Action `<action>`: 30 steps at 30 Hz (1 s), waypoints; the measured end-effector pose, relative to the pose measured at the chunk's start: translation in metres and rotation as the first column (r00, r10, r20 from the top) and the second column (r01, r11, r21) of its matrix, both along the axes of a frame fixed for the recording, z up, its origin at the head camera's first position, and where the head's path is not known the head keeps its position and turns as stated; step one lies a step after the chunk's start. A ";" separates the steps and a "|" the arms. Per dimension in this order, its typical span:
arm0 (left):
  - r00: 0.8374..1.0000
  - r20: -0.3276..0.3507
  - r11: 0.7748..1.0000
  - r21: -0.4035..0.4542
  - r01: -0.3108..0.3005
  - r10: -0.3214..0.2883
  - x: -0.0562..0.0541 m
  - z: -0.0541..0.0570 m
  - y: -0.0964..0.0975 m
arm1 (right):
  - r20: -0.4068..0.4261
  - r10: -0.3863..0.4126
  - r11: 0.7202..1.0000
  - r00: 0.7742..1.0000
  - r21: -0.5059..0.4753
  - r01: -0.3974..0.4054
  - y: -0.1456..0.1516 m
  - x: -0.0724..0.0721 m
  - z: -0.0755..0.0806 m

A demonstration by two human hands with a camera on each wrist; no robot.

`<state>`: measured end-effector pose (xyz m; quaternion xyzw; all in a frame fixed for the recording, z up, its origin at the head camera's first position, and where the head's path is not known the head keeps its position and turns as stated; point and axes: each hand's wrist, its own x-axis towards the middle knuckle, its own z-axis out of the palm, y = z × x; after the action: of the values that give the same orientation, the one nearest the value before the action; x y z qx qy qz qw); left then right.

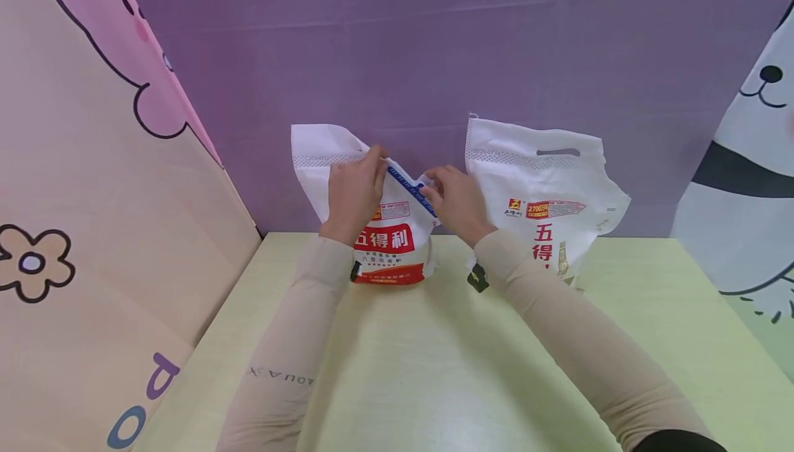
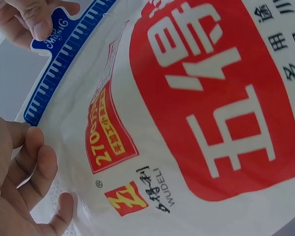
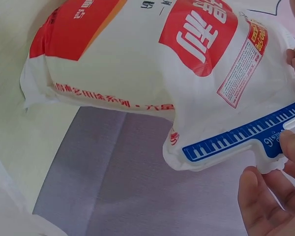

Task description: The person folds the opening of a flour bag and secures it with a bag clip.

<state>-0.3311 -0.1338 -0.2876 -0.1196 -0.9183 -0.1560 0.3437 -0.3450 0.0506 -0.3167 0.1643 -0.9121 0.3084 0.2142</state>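
A white flour bag [image 1: 397,259] with red lettering stands on the table at the left, its top folded at a slant. A blue and white bag clip [image 1: 409,190] with a piano-key pattern lies along that slanted edge. My right hand [image 1: 455,200] pinches the clip's tab, thumb on its blue face, as the right wrist view shows. At the clip's other end my left hand [image 1: 356,193] grips the bag's upper edge, fingers curled, with fingertips right at the clip's end [image 2: 32,117]. A loose white corner [image 1: 322,142] of the bag sticks up beyond the left hand.
A second white flour bag [image 1: 527,169], with a handle slot at its top, stands to the right, partly behind my right forearm. The pale table [image 1: 397,369] meets a purple backdrop [image 1: 403,59]. Printed panels flank both sides.
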 end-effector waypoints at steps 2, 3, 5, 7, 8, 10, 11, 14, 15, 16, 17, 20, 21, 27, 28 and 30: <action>1.000 -0.004 1.000 0.009 0.001 -0.001 0.000 -0.001 0.001 | 0.014 0.006 1.000 1.000 -0.016 -0.006 0.001 0.000 -0.001; 1.000 -0.007 1.000 0.013 0.002 -0.002 0.000 -0.002 0.001 | 0.017 0.012 1.000 1.000 -0.027 -0.011 0.002 0.001 -0.002; 1.000 -0.015 1.000 0.020 0.006 -0.006 0.000 -0.003 0.002 | 0.022 0.028 0.998 0.999 -0.055 -0.026 0.004 0.002 -0.003; 1.000 -0.022 0.999 0.031 0.008 -0.008 0.001 -0.005 0.003 | 0.026 0.045 0.996 0.999 -0.083 -0.043 0.007 0.003 -0.004; 1.000 -0.026 0.999 0.036 0.008 -0.007 0.001 -0.005 0.004 | 0.027 0.056 0.994 0.998 -0.100 -0.053 0.008 0.004 -0.004; 0.999 -0.040 0.999 0.046 0.007 -0.005 0.001 -0.007 0.005 | 0.026 0.076 0.989 0.997 -0.129 -0.072 0.011 0.006 -0.005; 0.999 -0.046 0.999 0.052 0.007 -0.004 0.002 -0.008 0.006 | 0.026 0.082 0.987 0.996 -0.139 -0.077 0.012 0.008 -0.006; 0.998 -0.065 0.998 0.060 0.012 -0.008 0.003 -0.011 0.009 | 0.011 0.102 0.980 0.995 -0.173 -0.099 0.016 0.011 -0.009; 0.997 -0.071 0.998 0.065 0.020 -0.015 0.003 -0.012 0.010 | 0.003 0.107 0.978 0.994 -0.181 -0.104 0.018 0.012 -0.010; 0.997 -0.076 0.997 0.071 0.028 -0.022 0.004 -0.013 0.011 | -0.004 0.108 0.976 0.994 -0.188 -0.107 0.020 0.013 -0.011; 0.997 -0.078 0.997 0.072 0.032 -0.027 0.005 -0.014 0.013 | -0.013 0.112 0.974 0.994 -0.197 -0.113 0.021 0.014 -0.012; 0.993 -0.098 0.994 0.087 0.070 -0.061 0.009 -0.016 0.018 | -0.032 0.123 0.968 0.992 -0.218 -0.127 0.026 0.019 -0.015; 0.992 -0.105 0.992 0.095 0.085 -0.075 0.011 -0.017 0.019 | -0.032 0.125 0.966 0.992 -0.225 -0.129 0.028 0.021 -0.017; 0.981 -0.098 0.965 0.189 0.185 -0.169 0.026 -0.023 0.026 | 0.012 0.128 0.954 0.992 -0.273 -0.120 0.040 0.039 -0.027; 0.980 -0.093 0.959 0.209 0.193 -0.177 0.028 -0.025 0.027 | 0.013 0.130 0.953 0.991 -0.278 -0.121 0.043 0.043 -0.029; 0.977 -0.092 0.947 0.244 0.209 -0.192 0.033 -0.028 0.029 | 0.019 0.133 0.951 0.991 -0.283 -0.122 0.048 0.049 -0.034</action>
<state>-0.2981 -0.1050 -0.3156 -0.1727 -0.8619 -0.3016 0.3693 -0.2957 0.0987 -0.3503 0.1848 -0.8504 0.4512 0.1978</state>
